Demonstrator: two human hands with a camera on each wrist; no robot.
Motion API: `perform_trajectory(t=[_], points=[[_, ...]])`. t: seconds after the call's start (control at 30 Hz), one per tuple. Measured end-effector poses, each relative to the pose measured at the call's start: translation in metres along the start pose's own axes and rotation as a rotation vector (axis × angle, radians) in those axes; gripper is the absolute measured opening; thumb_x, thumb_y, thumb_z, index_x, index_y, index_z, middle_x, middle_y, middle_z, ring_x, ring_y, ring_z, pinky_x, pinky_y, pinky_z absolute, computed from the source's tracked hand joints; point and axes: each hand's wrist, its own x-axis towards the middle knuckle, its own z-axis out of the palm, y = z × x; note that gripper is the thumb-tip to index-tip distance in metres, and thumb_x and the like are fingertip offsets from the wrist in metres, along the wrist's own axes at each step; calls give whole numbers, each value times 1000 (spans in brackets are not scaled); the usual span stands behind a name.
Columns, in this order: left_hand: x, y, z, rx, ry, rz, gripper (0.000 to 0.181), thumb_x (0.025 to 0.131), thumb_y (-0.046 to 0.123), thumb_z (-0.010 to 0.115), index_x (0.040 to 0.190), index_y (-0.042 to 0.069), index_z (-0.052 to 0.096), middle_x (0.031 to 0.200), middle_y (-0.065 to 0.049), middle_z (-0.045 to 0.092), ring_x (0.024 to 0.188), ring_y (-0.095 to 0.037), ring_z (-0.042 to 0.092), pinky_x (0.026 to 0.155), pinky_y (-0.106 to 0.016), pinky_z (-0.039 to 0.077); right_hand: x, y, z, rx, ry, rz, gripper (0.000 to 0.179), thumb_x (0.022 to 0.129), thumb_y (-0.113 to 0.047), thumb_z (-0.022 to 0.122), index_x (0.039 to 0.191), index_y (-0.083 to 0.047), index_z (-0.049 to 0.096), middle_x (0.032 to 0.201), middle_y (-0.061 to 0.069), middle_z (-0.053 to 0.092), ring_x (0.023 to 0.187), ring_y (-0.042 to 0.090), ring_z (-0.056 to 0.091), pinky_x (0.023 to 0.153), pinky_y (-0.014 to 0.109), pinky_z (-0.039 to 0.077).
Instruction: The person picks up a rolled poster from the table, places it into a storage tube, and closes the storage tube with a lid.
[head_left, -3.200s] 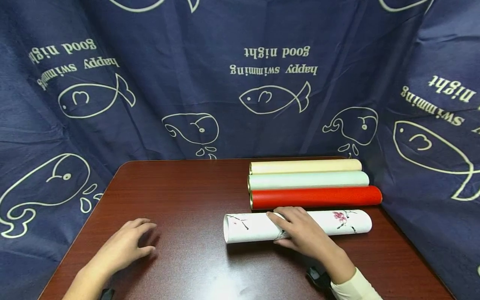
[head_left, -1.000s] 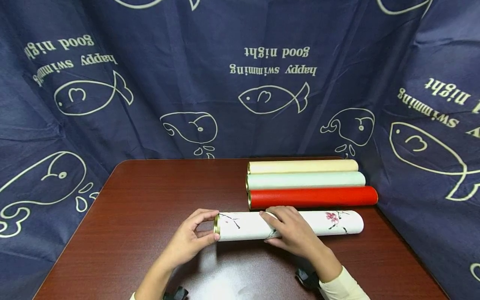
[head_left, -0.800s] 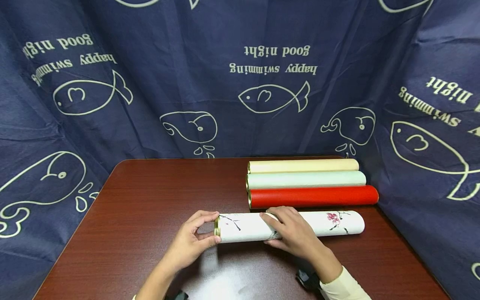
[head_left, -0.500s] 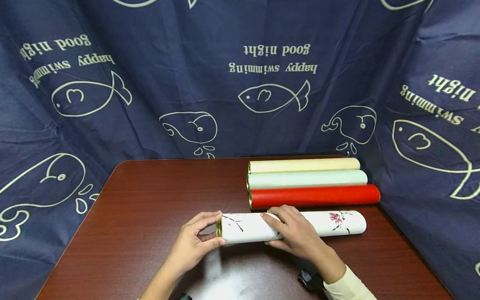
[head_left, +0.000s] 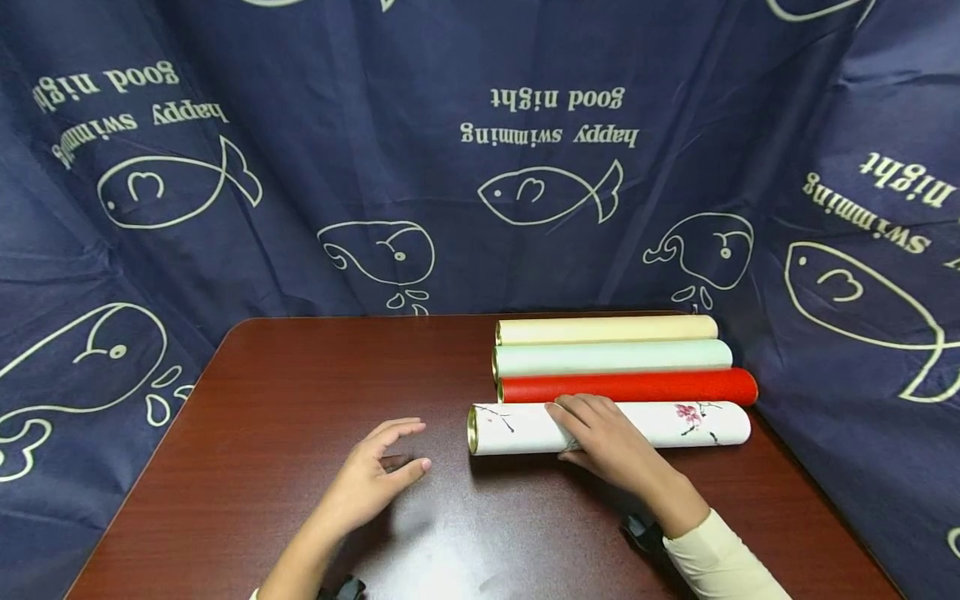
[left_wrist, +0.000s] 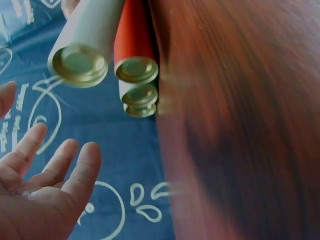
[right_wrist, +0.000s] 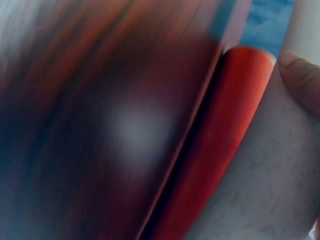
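Observation:
A white cardboard tube (head_left: 517,430) printed with blossom branches is gripped from above near its middle by my right hand (head_left: 607,437). Its left end carries a gold metal cap (head_left: 472,430), which also shows in the left wrist view as a gold lid (left_wrist: 80,67). The tube lies crosswise, close in front of a red tube (head_left: 637,387). To the left of the capped end, my left hand (head_left: 375,475) is held in the air with fingers spread and nothing between them. In the right wrist view, a thumb (right_wrist: 302,82) lies along the white tube beside the red one.
Behind the red tube lie a pale green tube (head_left: 611,359) and a cream tube (head_left: 607,330), parallel to it. All rest on a dark reddish-brown table (head_left: 337,375). A blue curtain (head_left: 375,150) with fish and whale outlines hangs behind and at both sides.
Earlier the left hand came to the tube's left end, where a gold cap appeared. Now it has let go and drawn back left, while the right hand has shifted the white tube right and toward the red one.

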Motion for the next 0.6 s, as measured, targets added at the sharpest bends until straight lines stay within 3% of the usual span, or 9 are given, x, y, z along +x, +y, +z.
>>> perform_trajectory(t=[0.33, 0.6], points=[[-14, -5, -20, 28, -15, -66, 43, 92, 21, 73, 129, 6, 60, 138, -11, 54, 128, -34, 49, 97, -50, 49, -5, 40, 4, -9, -74, 45, 83, 65, -23, 92, 136, -9, 54, 124, 10, 59, 112, 33, 56, 94, 51, 45], [-15, -4, -32, 54, 4, -88, 39, 93, 23, 72, 128, 10, 62, 134, -6, 57, 127, -31, 50, 96, -44, 50, -4, 63, 11, 20, -94, 103, 82, 66, -19, 92, 138, -8, 53, 126, 11, 59, 114, 34, 55, 97, 52, 43]])
